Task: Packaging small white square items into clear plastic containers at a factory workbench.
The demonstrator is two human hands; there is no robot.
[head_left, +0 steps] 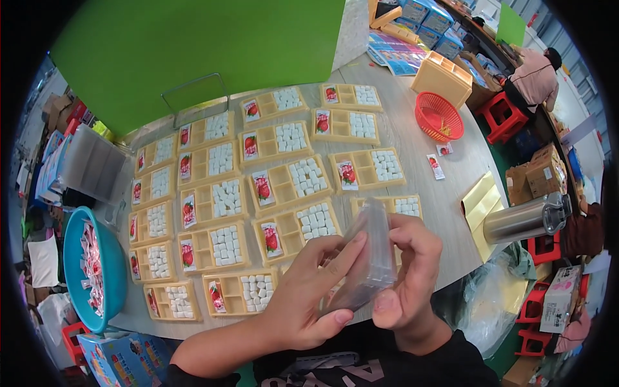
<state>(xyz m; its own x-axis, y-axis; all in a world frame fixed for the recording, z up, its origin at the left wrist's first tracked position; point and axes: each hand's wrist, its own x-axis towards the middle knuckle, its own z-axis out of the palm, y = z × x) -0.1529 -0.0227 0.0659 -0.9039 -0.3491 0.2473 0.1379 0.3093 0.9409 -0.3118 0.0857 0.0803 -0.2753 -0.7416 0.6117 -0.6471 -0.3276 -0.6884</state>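
Close in front of me, a stack of clear plastic covers (372,261) is held upright on edge between both hands. My left hand (309,277) grips its left side, fingers on its face and thumb below. From the right, my right hand (412,277) is closed round the other side, thumb at the lower corner. Under and beyond the hands lie rows of cream compartment trays (278,194). White marshmallow-like pieces (308,177) fill one section of each, and a strawberry-printed sachet (262,188) lies in another. The stack and hands partly hide the nearest right tray.
At left stand a teal basin (72,248) of sachets and stacked clear boxes (95,162). A red basket (422,116), loose sachets (436,166) and a metal cylinder (519,219) are at right. A green panel (193,58) rises behind. A co-worker (535,77) sits far right.
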